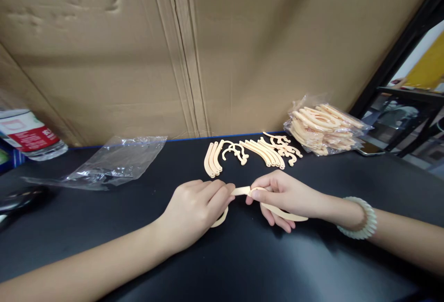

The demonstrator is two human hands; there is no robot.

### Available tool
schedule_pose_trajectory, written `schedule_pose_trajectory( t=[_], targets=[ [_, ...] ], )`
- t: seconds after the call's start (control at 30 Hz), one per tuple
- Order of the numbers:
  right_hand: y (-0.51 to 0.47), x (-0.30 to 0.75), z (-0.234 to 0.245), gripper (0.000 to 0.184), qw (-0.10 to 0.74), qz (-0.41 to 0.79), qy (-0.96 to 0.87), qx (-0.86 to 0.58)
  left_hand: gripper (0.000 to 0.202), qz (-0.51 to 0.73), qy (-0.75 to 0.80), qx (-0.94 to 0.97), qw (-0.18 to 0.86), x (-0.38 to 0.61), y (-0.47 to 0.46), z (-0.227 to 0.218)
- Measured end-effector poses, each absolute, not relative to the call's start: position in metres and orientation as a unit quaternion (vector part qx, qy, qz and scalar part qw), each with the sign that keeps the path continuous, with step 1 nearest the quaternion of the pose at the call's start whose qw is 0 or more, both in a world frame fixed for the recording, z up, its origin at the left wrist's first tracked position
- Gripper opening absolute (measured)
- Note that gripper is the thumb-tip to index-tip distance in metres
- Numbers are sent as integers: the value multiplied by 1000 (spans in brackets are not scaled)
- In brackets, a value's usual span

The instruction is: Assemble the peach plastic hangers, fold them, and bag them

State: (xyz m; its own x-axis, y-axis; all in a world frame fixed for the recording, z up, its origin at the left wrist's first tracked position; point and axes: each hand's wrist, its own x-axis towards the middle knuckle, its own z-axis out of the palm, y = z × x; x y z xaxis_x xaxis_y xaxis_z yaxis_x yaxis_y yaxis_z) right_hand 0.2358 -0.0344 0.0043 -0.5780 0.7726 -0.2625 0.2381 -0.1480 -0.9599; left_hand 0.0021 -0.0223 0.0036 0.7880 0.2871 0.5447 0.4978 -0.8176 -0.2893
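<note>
Bridging left hand (199, 207) and right hand (286, 191): cream strip (242, 191).

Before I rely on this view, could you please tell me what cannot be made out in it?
All in the head view:
Held strip: its left end, hidden by the left hand.
Bottle: its left part, cut off by the left edge.
Bottle label: fine print, too small.
Bagged pieces: their number, hidden by overlap.

- Person's bare left hand (199, 205): back up, fingers curled into grip.
- Bare right hand (279, 193): thumb and index pinched, other fingers looser below.
- Bare left forearm (100, 255), bare right forearm (402, 230): angled inward.
</note>
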Motion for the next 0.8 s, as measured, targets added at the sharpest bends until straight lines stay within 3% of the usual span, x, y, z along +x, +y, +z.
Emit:
schedule_pose_trajectory(
  t=[0.17, 0.37, 0.5, 0.63, 0.73, 0.8],
  targets=[
    [-36, 233, 3, 26, 205, 604, -637, -433, 29, -170, -181, -926, 284, 4, -21, 9],
    [-46, 229, 1, 28, 221, 526, -683, -456, 24, -130, -168, -935, 285, 4, -22, 10],
    [-54, 229, 1, 34, 227, 379, -772, -457, 26, -133, -151, -933, 299, 3, -25, 11],
    [-60, 230, 3, 32, 248, 114, -870, -410, 24, -135, -142, -933, 302, 2, -25, 13],
    [-65, 229, 4, 32, 234, -63, -912, -331, 27, -105, -177, -947, 246, 0, -21, 14],
    [-66, 230, 5, 32, 232, -106, -919, -299, 31, -102, -187, -959, 184, -1, -20, 14]
  ],
)
